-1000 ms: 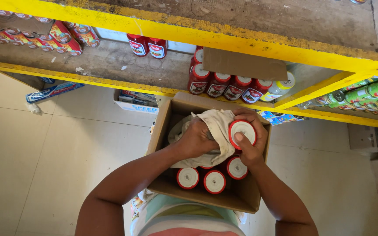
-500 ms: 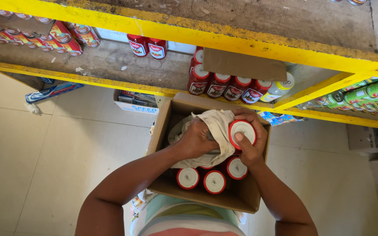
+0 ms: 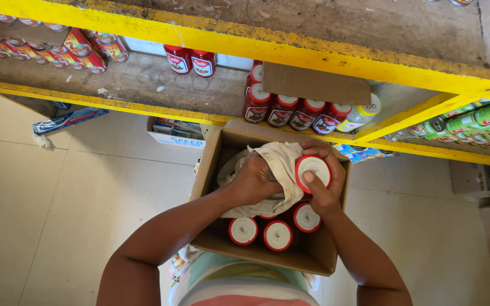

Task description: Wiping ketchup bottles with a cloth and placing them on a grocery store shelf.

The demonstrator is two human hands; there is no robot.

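Clamped around a red-capped jar [image 3: 313, 171], my right hand [image 3: 325, 190] holds it upright above the far right corner of the cardboard box [image 3: 267, 256], thumb laid across the white disc of its lid. My left hand [image 3: 254, 180] is closed on a pale cloth [image 3: 283, 164] and presses it against the jar's left side, so the cloth sits between the two hands and the jar lies just to the right of the left grip. Its long axis runs straight up toward me, lid facing the camera; the right hand is the nearer one, already wrapped on it.

Below the hands, three more jars [image 3: 278, 235] stand in the box near its near edge, each showing a red ring around a white top. Beyond the box's far edge, a yellow-framed shelf [image 3: 143, 85] carries a row of bottles [image 3: 290, 113] with red caps and red-and-white labels, a flat piece of cardboard [image 3: 316, 84] resting on top of them. Further left on that shelf stand two red bottles [image 3: 191, 60], and tins with red and yellow labels [image 3: 80, 48] lie toward its left end. Green cans [image 3: 477, 122] lie on their sides at the right end.
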